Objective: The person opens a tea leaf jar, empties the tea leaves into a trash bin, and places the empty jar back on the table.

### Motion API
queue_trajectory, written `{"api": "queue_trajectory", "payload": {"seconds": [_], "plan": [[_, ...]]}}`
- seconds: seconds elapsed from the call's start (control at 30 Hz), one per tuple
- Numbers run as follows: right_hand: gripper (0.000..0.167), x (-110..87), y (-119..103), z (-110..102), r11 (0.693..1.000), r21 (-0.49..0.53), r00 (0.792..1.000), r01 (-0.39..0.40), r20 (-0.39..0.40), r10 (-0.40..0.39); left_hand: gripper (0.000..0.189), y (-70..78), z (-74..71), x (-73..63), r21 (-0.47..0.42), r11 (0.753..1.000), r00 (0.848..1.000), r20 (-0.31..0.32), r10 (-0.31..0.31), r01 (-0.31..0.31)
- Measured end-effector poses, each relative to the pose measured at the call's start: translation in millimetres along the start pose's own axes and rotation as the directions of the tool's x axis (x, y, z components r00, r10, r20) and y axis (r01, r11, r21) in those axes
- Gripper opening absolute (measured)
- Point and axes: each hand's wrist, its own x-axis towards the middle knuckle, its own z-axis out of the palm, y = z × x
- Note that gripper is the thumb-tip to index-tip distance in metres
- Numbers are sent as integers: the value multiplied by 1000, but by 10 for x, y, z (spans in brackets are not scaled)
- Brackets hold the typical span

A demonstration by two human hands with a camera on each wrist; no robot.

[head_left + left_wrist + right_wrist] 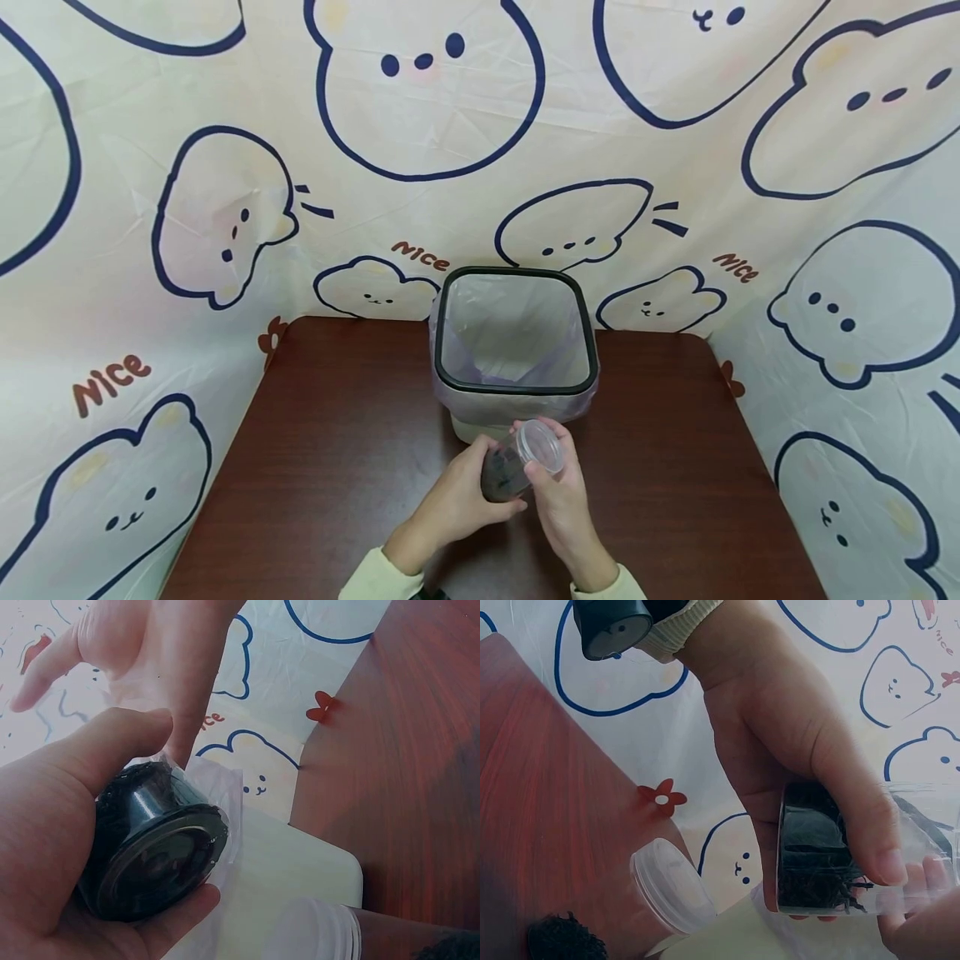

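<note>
My left hand (459, 498) grips the lower part of a clear plastic jar (504, 472), which holds dark, dry shreds. The jar tilts, its base in my left palm. At its other end, my right hand (564, 498) holds the round translucent lid (538, 446) between thumb and fingers. In the left wrist view the jar's dark round base (165, 862) faces the camera. The right wrist view shows the dark shreds (817, 859) gathered at the base end, with the clear part reaching toward my right fingers (915, 885).
Just beyond my hands, a bin (517, 404) with a black rim and a thin bag stands on the dark brown table (360, 417). A second clear jar with a translucent lid (676, 889) and dark shreds (566, 937) appears in the wrist views. Patterned cloth (427, 108) surrounds the table.
</note>
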Motion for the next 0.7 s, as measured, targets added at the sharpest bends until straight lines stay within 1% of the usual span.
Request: {"api": "queue_trajectory", "payload": {"seconds": [0.17,0.57,0.7], "plan": [[47,-10,4,13,1000,3,1000,-18,-22,19,63,-6,-3,-11,8,1000,1000,-7,0,0],[45,3,3,-7,999,35,999,2,51,-4,62,-1,-6,-29,3,1000,1000,-22,1,-1],[46,-7,-11,-5,999,42,999,-19,51,16,61,5,-12,-31,1,1000,1000,-17,-1,1]]}}
